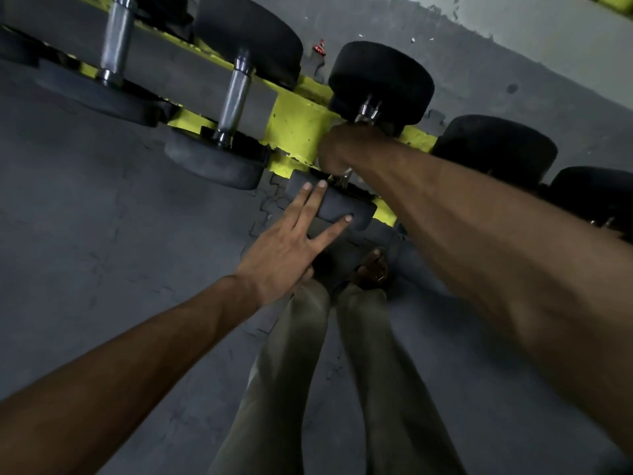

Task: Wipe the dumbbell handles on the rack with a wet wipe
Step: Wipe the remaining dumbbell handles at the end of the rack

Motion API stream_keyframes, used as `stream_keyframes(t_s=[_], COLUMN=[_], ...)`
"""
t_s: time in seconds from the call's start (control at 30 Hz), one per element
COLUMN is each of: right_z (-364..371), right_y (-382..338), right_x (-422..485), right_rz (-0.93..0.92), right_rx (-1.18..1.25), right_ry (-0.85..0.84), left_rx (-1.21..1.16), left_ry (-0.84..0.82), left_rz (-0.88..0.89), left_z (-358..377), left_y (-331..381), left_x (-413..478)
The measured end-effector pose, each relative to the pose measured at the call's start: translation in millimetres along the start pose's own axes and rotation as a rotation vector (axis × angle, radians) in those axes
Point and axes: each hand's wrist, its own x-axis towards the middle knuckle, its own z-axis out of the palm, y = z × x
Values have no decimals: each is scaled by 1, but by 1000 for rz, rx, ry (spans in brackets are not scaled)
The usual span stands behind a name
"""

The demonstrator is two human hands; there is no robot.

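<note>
Head view, looking down. Yellow rack (294, 121) ran on a diagonal from 10 o'clock to 3 o'clock over the grey mat floor (102, 234).

First dumbbell (116, 39) lay at 11 o'clock, its knurled chrome handle bare and crossing the rack. Second dumbbell (235, 97) lay just to its right, toward 12 o'clock, handle also bare, its near head hanging off the rack's front edge.

Left arm came in from 8 o'clock. Left hand (287, 248) sat just below centre, fingers straight and splayed, fingertips resting on the near head (342, 209) of the third dumbbell (382, 80), gripping nothing.

Third dumbbell lay on the rack just above centre, toward 1 o'clock, far head black and round. Only short chrome bits of its handle showed at each end. Right hand (346, 149) was curled tight round that handle between the two heads, with the arm coming in from 4 o'clock. Could not tell whether a wet wipe sat under the fingers, since the hand covered the handle.

Fourth dumbbell (493, 145) and fifth dumbbell (596, 197) lay further along the rack at 2 to 3 o'clock, untouched.

Trouser legs (301, 337) ran to 6 o'clock, with one foot (373, 269) on the floor beneath the third dumbbell. Small red scrap (318, 49) lay on the floor at 12 o'clock, behind the rack.
</note>
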Motion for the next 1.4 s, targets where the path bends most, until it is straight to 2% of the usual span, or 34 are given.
stream_keyframes(t_s=[0.07,0.13,0.2,0.3,0.4,0.47,0.53,0.6,0.73,0.8,0.9,0.97,1.03,1.07,1.1,1.13,1.2,1.4], right_z=[-1,4,23,56,71,74,81,89,90,90,85,77,68,63,61,63,72,56], right_y=[2,5,12,15,9,3,0,0,10,18,35,48,55,52,46,39,29,44], right_x=[-6,-18,-25,-32,-32,-32,-34,-34,-22,-15,4,24,33,30,23,18,9,27], right_rz=[4,-2,-55,-87,47,206,359,479,552,551,467,379,250,171,156,208,163,245], right_rx=[186,214,200,404,538,565,640,852,1105,1407,2039,2365,2501,2595,2571,2475,2458,2879], right_ry=[9,86,283,500,637,683,652,589,465,414,352,418,514,484,469,482,435,505], left_rx=[4,-1,0,49,79,103,130,140,163,175,181,191,209,208,206,205,196,192], left_ry=[-22,-36,-23,-42,-23,-36,-29,-25,-30,-40,-37,-32,-41,-45,-46,-43,-49,-41], left_rz=[14,26,30,22,19,22,27,23,11,16,23,30,53,61,65,67,73,76], left_z=[-4,-6,-6,-3,0,3,3,4,5,6,7,7,6,4,3,2,1,6], left_y=[-2,-4,-7,-6,-4,-3,-3,-3,-2,-2,-4,-4,-5,-6,-7,-8,-9,-10], left_x=[0,0,-1,-4,-1,0,0,0,1,1,1,0,0,0,0,0,0,0])
